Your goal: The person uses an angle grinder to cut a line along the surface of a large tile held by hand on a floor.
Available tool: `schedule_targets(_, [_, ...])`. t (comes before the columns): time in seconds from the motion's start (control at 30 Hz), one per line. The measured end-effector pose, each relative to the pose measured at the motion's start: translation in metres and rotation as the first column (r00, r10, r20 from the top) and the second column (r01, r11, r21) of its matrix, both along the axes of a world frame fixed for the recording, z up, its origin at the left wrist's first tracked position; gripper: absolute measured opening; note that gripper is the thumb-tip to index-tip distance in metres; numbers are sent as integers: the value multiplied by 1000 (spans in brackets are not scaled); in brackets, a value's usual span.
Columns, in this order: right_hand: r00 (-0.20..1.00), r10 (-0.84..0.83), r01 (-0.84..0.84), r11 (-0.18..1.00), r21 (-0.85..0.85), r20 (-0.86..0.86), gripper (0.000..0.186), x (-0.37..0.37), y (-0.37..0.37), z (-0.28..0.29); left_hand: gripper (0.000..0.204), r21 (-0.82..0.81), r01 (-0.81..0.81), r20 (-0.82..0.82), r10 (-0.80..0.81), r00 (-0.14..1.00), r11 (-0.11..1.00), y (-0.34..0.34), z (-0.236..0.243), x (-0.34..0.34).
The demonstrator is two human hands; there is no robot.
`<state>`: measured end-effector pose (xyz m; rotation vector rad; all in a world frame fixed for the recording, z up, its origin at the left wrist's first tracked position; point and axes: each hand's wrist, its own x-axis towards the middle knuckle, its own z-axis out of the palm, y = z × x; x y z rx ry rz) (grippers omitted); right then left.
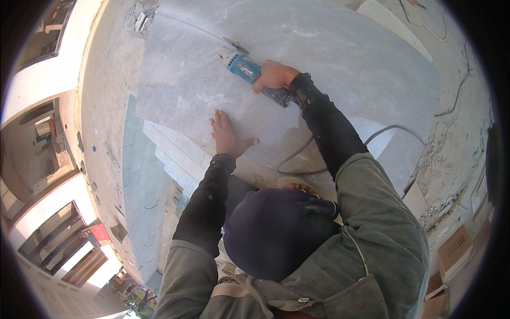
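A large grey stone-look slab (340, 58) lies flat in front of me. My right hand (276, 75) is wrapped around the body of a teal angle grinder (243, 68). The grinder's thin disc (237, 45) stands on edge at the slab's surface, where a straight cut line (191, 26) runs from it toward the far left. I cannot tell how deep the disc sits. My left hand (227, 137) lies flat on the slab near its close edge, fingers spread and thumb out to the right, holding nothing.
A dark power cable (304, 171) loops over the slab's near side, close to my sandalled foot (296, 183). Pale blue-grey tiles (141, 181) lie at the left. Broken, rubbly ground (451, 154) and cardboard boxes (454, 247) are on the right. Building openings (40, 143) line the far left.
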<state>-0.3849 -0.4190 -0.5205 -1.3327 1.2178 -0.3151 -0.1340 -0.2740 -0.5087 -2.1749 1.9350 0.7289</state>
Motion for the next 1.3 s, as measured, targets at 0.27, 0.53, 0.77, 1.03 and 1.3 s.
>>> schedule_targets(0.27, [1000,4,-3,1000,-19,29,50,-9,16,-6,155,23,-5,19,4,1000,1000,-2,4,-3])
schedule_targets(0.53, [999,3,0,997,-77,41,47,-16,31,-17,154,29,-6,10,6,1000,1000,-3,8,-8])
schedule_targets(0.77, [999,13,-9,996,-88,37,46,-23,44,-7,152,22,-7,7,6,1000,1000,-2,8,-4])
schedule_targets(1.03, [999,37,-38,998,-53,-22,45,-28,54,-10,148,-7,5,-47,-5,999,1000,13,4,-3])
schedule_targets(1.3, [999,25,-27,995,-96,-22,49,-25,48,-13,154,15,49,-36,-48,998,999,48,11,-26])
